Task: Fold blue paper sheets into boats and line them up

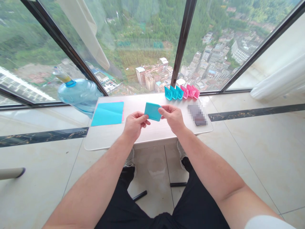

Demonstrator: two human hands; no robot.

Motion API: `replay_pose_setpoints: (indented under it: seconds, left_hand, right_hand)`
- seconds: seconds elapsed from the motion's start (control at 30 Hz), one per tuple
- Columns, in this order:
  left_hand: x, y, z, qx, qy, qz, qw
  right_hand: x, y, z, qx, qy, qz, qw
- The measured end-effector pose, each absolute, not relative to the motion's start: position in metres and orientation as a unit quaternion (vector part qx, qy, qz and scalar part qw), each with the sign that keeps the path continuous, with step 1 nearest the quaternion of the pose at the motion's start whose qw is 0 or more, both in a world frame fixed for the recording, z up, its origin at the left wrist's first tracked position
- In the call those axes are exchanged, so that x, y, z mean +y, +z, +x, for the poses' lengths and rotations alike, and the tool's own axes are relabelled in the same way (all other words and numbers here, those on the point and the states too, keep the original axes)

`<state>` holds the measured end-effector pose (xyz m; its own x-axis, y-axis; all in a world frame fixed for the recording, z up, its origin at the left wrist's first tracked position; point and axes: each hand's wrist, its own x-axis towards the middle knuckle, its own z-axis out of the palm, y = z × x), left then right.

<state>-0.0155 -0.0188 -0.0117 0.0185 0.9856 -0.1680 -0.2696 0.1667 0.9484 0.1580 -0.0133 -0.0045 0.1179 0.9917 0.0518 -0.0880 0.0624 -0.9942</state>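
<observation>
A small folded piece of blue paper [152,111] is held above the middle of a low white table [152,133]. My left hand [134,124] pinches its lower left edge between thumb and fingers. At its right edge, my right hand [173,117] grips it the same way. To the left on the table lie flat blue paper sheets [108,113], with a pink edge showing from beneath. Along the far edge stand several folded blue paper shapes [174,93] beside several folded pink paper shapes [190,92].
A phone [197,114], partly pixelated, lies at the table's right end. Beyond the left end is a large blue water bottle [79,95]. Tall windows [143,47] rise behind the table. My shoes and black table legs [140,195] are below.
</observation>
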Motion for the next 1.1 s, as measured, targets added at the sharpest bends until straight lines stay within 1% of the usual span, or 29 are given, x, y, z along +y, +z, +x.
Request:
replay_pose_setpoints:
  seconds: [0.13, 0.3, 0.43, 0.5, 0.57, 0.63, 0.7, 0.73, 0.87, 1.0, 1.1]
  left_hand:
    - [-0.020, -0.011, -0.014, 0.472, 0.507, 0.383, 0.612]
    - [-0.021, -0.011, -0.012, 0.480, 0.485, 0.385, 0.621]
    - [-0.022, -0.013, -0.011, 0.484, 0.472, 0.386, 0.628]
    - [-0.023, -0.013, -0.011, 0.486, 0.473, 0.392, 0.622]
    - [-0.024, -0.012, -0.010, 0.490, 0.471, 0.414, 0.606]
    - [-0.027, -0.010, -0.010, 0.495, 0.461, 0.446, 0.586]
    - [-0.029, -0.007, -0.009, 0.501, 0.446, 0.472, 0.572]
    - [-0.030, -0.005, -0.009, 0.504, 0.438, 0.480, 0.568]
    - [-0.031, -0.001, -0.009, 0.518, 0.418, 0.493, 0.560]
    - [-0.031, -0.001, -0.010, 0.528, 0.401, 0.498, 0.558]
    - [-0.032, 0.000, -0.010, 0.525, 0.380, 0.508, 0.567]
  right_hand:
    - [-0.012, -0.008, 0.159, -0.469, 0.434, -0.503, 0.582]
    - [-0.010, -0.009, 0.160, -0.474, 0.452, -0.495, 0.572]
    - [-0.009, -0.011, 0.160, -0.472, 0.415, -0.518, 0.581]
    - [-0.008, -0.011, 0.161, -0.466, 0.418, -0.520, 0.582]
    - [-0.008, -0.012, 0.162, -0.466, 0.463, -0.506, 0.559]
    - [-0.008, -0.011, 0.164, -0.479, 0.515, -0.490, 0.515]
    - [-0.008, -0.011, 0.165, -0.495, 0.534, -0.483, 0.486]
    - [-0.008, -0.010, 0.166, -0.499, 0.531, -0.484, 0.484]
    - [-0.010, -0.010, 0.163, -0.490, 0.510, -0.488, 0.512]
    - [-0.012, -0.011, 0.161, -0.497, 0.503, -0.483, 0.515]
    - [-0.012, -0.012, 0.159, -0.498, 0.472, -0.505, 0.523]
